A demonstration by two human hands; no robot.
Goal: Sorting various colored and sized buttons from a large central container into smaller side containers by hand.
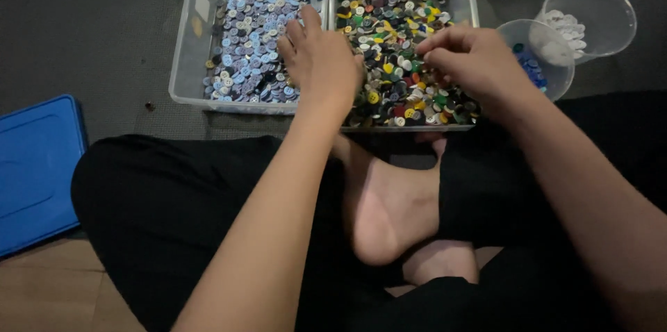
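Many mixed buttons [392, 40] were left unsorted. The left hand [318, 61] was spread, holding nothing; the right hand [472, 61] was pinched, contents unclear.

This looks like a home: a person sits cross-legged and barefoot on a dark grey carpet [104, 33], clear plastic bins [182, 61] of loose buttons [250, 40] before them, a blue lid [35, 165] at the carpet's edge.
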